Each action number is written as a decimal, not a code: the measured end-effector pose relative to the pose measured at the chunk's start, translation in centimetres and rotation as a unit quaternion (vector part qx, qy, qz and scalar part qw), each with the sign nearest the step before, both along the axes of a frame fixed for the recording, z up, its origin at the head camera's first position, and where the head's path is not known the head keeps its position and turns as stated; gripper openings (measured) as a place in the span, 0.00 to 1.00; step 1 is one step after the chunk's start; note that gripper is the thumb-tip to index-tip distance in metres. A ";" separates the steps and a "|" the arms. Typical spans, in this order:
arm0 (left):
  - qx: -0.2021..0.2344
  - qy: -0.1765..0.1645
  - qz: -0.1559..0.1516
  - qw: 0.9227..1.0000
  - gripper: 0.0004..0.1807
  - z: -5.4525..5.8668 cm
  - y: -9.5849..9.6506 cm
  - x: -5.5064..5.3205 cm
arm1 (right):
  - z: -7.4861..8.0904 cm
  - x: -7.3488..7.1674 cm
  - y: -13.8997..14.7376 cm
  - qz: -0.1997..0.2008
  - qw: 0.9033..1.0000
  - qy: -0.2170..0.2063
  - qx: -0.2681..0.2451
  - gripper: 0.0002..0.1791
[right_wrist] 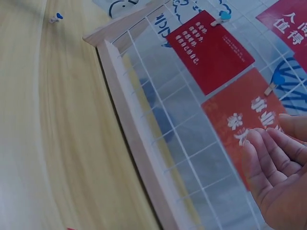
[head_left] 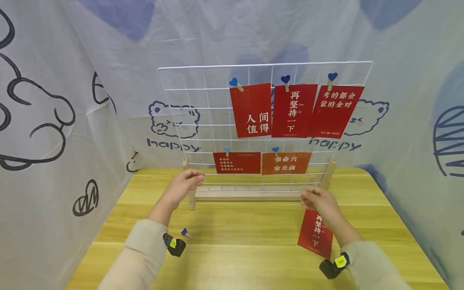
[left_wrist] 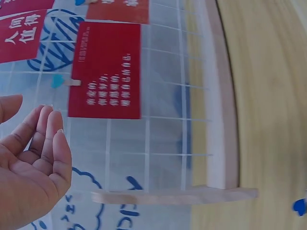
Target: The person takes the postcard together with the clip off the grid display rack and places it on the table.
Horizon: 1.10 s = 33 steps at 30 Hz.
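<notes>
A white wire grid [head_left: 214, 133] stands upright in a wooden base [head_left: 250, 197]. Three red cards hang in its upper rows, among them the middle card [head_left: 293, 112], each under a heart clothespin [head_left: 332, 76]. Lower down hang a red card [left_wrist: 105, 72] and an orange card [head_left: 286, 163], both clipped. My left hand [head_left: 183, 185] is near the grid's lower left, fingers loosely bent, holding nothing. By the orange card's lower right is my right hand [head_left: 320, 201], also holding nothing, its fingers relaxed. A loose red card [head_left: 315, 235] lies on the table, partly hidden by that hand.
A loose dark-blue heart clothespin [head_left: 186, 233] lies on the wooden table [head_left: 232, 257] at the left. Behind the grid hangs a pale cloth [head_left: 119, 80] with bear and heart drawings. The base has wooden feet [head_left: 192, 199] at its ends.
</notes>
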<state>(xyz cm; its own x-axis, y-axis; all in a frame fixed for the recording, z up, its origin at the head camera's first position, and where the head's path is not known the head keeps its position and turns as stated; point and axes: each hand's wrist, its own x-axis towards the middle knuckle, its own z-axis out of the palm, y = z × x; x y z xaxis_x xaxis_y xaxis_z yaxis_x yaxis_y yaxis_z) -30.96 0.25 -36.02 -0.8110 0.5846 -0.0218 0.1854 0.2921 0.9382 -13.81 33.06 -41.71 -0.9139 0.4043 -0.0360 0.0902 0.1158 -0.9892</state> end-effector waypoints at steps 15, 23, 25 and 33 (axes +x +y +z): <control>0.003 0.027 -0.029 0.999 0.20 3.9 2.1 -0.9 | 2.9 -2.6 -0.7 0.032 0.998 0.047 0.004 0.21; 0.012 0.035 -0.031 0.999 0.17 6.0 3.5 -1.2 | 3.6 -3.2 -1.0 0.029 0.999 0.043 0.009 0.23; 0.014 0.039 -0.027 0.999 0.17 6.4 3.8 -1.4 | 3.6 -3.4 -1.0 0.032 0.999 0.042 0.007 0.23; 0.037 0.057 -0.026 0.997 0.17 8.3 5.3 -1.2 | 5.0 -4.8 -1.0 0.043 0.998 0.040 0.002 0.21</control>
<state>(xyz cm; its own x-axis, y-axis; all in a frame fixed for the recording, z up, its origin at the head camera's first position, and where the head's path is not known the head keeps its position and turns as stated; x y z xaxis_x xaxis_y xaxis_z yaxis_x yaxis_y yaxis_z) -32.15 5.53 -27.75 -0.7749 0.6218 0.1137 0.3045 0.2096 0.9292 -18.59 32.07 -36.67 -0.9454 0.3233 0.0407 -0.0002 0.1244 -0.9922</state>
